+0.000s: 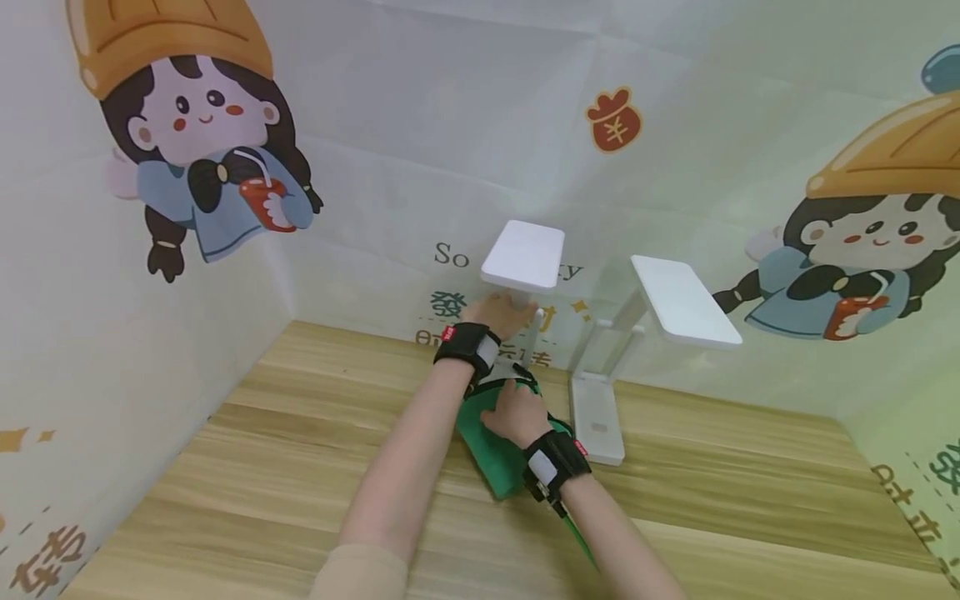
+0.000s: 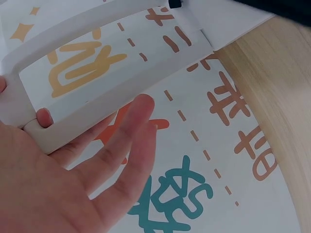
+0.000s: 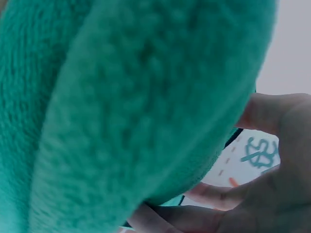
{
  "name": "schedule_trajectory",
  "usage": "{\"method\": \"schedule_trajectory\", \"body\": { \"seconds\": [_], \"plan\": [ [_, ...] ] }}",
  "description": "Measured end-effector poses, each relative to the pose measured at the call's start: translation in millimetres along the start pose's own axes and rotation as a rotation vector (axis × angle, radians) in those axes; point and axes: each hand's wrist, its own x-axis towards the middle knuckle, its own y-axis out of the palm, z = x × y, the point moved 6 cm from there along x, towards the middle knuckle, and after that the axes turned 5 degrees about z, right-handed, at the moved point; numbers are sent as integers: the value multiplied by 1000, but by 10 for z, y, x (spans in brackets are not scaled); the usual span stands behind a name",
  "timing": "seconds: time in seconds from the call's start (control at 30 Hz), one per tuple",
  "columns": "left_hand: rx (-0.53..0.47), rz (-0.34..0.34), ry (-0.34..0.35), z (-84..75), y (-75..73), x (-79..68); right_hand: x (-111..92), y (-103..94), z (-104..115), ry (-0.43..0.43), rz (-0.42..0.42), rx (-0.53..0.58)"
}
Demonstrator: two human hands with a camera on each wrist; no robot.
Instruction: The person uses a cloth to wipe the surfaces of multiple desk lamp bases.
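Note:
A white phone stand (image 1: 523, 254) with a flat top plate and an open loop-shaped arm stands near the back wall. My left hand (image 1: 501, 315) holds the arm's upper end, just under the plate. In the left wrist view, fingertips show through the loop (image 2: 121, 104), while the other fingers extend beside it. My right hand (image 1: 519, 414) pinches a green, fuzzy cloth (image 1: 487, 450) with a black edge, low at this stand's base. Close up, the cloth (image 3: 146, 107) fills most of the right wrist view, hiding what lies behind it.
A second white phone stand (image 1: 686, 302) stands to the right, its base (image 1: 597, 433) close to my right wrist. The wooden tabletop (image 1: 300, 467) meets printed white walls (image 1: 420, 108) at the back and sides. A green cable (image 1: 579, 537) runs from the right wrist strap.

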Motion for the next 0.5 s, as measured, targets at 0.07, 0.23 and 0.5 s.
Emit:
{"method": "schedule_trajectory", "body": {
  "seconds": [0.07,0.23,0.5],
  "plan": [
    [-5,-1,1,-8,0,-10,48,-6,-29,23,-16,-11],
    [-7,-7,13,-44,-26,-71,73,18,-71,63,6,-40],
    [-3,-12,12,-52,-45,-111,-88,58,31,22,97,-114]
  ]
}}
